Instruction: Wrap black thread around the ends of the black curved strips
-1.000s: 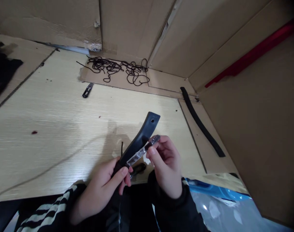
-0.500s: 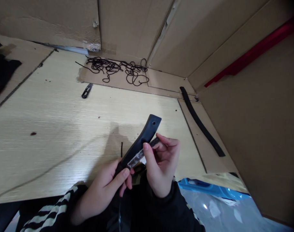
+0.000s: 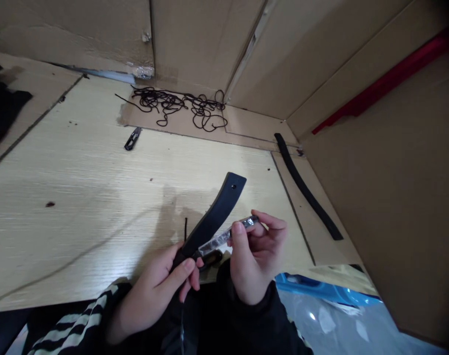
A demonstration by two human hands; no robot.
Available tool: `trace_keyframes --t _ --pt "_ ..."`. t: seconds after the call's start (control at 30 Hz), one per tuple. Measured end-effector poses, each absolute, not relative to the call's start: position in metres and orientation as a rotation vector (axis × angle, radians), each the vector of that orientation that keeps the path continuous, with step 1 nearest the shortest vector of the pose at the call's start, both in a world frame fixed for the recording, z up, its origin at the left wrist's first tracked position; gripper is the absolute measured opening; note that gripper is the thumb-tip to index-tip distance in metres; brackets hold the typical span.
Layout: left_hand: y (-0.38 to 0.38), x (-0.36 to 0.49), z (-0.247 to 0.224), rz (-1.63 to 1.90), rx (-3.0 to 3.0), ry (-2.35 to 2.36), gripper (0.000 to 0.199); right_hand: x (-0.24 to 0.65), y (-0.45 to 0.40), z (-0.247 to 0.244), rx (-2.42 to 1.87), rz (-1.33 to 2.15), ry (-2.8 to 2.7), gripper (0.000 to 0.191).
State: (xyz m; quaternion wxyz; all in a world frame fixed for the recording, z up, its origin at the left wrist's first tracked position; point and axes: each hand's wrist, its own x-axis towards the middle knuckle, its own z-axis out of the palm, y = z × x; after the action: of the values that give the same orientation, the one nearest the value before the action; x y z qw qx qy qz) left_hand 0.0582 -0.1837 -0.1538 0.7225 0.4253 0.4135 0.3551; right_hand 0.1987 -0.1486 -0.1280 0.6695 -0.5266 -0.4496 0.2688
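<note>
My left hand (image 3: 157, 291) is closed round the lower end of a curved black strap-like strip (image 3: 213, 217), which has a small hole near its upper end. Between the thumb and fingers of my right hand (image 3: 256, 256) is a narrow, shiny clear plastic strip (image 3: 217, 241). This plastic runs down toward my left fingertips and stands apart from the black strip along most of its length. Just below it shows part of a black looped object (image 3: 212, 258), mostly hidden by my hands. A short black cord end (image 3: 186, 229) lies beside the strip.
Tangled dark cord (image 3: 180, 106) lies on cardboard at the back. Small black thread snips (image 3: 132, 139) rest on the pale tabletop (image 3: 80, 197). Another curved black strip (image 3: 305, 190) lies at right by the cardboard wall (image 3: 387, 197). Black material (image 3: 4, 108) sits far left, a blue item (image 3: 328, 291) below right.
My right hand has moved right and slightly down with the clear plastic strip, swinging it away from the black strip. My left hand keeps its hold.
</note>
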Motion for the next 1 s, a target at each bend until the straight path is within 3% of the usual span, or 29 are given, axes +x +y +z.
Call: trace_keyframes --t 0.53,0.73,1.0 --pt "-0.186 0.057 -0.154 0.768 0.973 0.848 0.030 0.187 -0.158 -0.135 -1.086 0.236 -1.004 0.026" --pt "-0.187 0.057 -0.155 0.767 0.954 0.839 0.031 0.197 -0.159 -0.141 -0.928 0.312 -1.197 0.041" --pt "-0.185 0.058 -0.155 0.766 0.944 0.848 0.031 0.204 -0.154 -0.136 -1.098 0.576 -1.325 0.034"
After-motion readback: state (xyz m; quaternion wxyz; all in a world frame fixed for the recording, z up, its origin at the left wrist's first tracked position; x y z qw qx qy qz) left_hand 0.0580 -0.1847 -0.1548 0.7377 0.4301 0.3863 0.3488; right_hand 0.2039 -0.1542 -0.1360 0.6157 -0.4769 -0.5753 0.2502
